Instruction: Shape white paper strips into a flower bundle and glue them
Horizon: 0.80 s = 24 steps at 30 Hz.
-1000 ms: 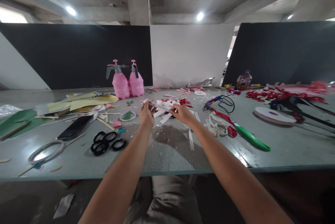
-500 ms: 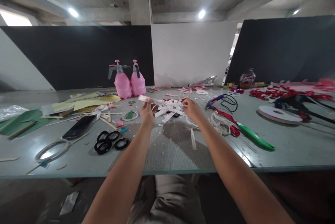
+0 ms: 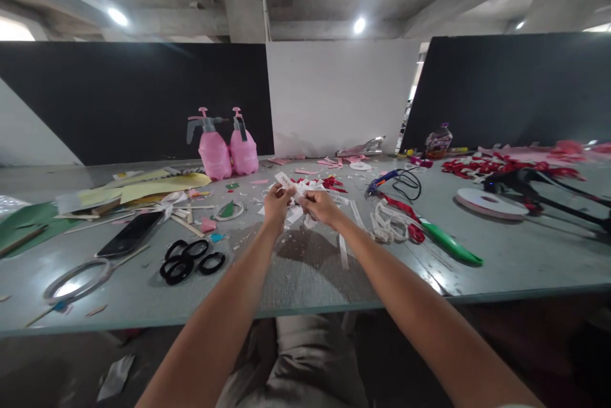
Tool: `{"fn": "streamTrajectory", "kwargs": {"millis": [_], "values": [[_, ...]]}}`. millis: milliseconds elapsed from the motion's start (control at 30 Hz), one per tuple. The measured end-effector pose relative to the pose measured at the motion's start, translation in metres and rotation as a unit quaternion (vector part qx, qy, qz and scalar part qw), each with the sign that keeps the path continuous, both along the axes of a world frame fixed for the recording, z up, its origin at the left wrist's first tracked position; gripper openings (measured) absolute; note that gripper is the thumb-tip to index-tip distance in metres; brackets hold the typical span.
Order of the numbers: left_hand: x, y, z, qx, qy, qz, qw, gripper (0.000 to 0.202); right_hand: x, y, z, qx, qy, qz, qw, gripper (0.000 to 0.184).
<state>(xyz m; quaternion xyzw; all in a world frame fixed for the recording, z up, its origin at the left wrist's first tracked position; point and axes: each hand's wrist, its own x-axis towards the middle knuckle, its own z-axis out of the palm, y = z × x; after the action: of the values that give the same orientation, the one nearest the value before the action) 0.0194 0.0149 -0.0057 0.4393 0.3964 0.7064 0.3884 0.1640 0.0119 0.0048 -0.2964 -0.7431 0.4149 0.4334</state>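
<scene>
Between my two hands, over the middle of the table, is a white ribbon strip point(image 3: 284, 180) with dark print. My left hand point(image 3: 277, 204) pinches it near its upper end. Close beside it, my right hand point(image 3: 321, 206) has its fingers closed on the same ribbon, whose tail runs out to the right. Under and behind the hands lies a pile of white ribbon pieces point(image 3: 293, 216) with some red ribbon point(image 3: 334, 184); my hands hide part of it. Another white strip point(image 3: 344, 251) lies flat by my right forearm.
Pink spray bottles point(image 3: 214, 154) stand at the back. To the left are a phone point(image 3: 130, 233), black rings point(image 3: 177, 268) and yellow paper point(image 3: 162, 187). On the right are a blue glue gun point(image 3: 382, 182) with its cord, a green-handled tool point(image 3: 451, 242) and a ribbon spool point(image 3: 491, 203).
My right hand has come left, close to my left hand, and the ribbon's printed end now tilts upward between them. The camera view has turned slightly to the right.
</scene>
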Motion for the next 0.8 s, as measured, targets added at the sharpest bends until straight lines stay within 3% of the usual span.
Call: {"fn": "streamTrajectory", "kwargs": {"millis": [67, 133, 200, 233, 333, 433, 633, 800], "values": [[-0.005, 0.001, 0.0, -0.008, 0.017, 0.055, 0.998, 0.047, 0.002, -0.001, 0.001, -0.035, 0.019, 0.015, 0.999, 0.038], [-0.009, 0.0, 0.001, 0.003, 0.059, 0.151, 0.987, 0.053, 0.003, -0.001, 0.002, -0.05, 0.036, -0.006, 0.998, 0.038], [-0.01, -0.004, 0.004, 0.047, 0.131, 0.226, 0.964, 0.048, 0.004, 0.002, 0.002, -0.051, 0.057, -0.049, 0.996, 0.037], [-0.01, -0.007, 0.005, 0.078, 0.177, 0.235, 0.953, 0.04, 0.005, 0.003, 0.002, -0.052, 0.068, -0.067, 0.994, 0.036], [-0.002, -0.016, 0.009, 0.171, 0.323, 0.169, 0.915, 0.014, 0.007, 0.005, 0.001, -0.057, 0.093, -0.081, 0.991, 0.032], [0.004, -0.022, 0.011, 0.213, 0.413, 0.118, 0.877, 0.011, 0.008, 0.003, 0.002, -0.044, 0.086, -0.068, 0.993, 0.029], [0.0, -0.024, 0.01, 0.182, 0.474, 0.14, 0.85, 0.016, 0.012, 0.006, 0.003, 0.068, 0.013, -0.063, 0.996, 0.025], [-0.003, -0.027, 0.011, 0.171, 0.543, 0.172, 0.804, 0.014, 0.016, 0.009, 0.002, 0.174, -0.09, -0.074, 0.978, 0.024]]}}
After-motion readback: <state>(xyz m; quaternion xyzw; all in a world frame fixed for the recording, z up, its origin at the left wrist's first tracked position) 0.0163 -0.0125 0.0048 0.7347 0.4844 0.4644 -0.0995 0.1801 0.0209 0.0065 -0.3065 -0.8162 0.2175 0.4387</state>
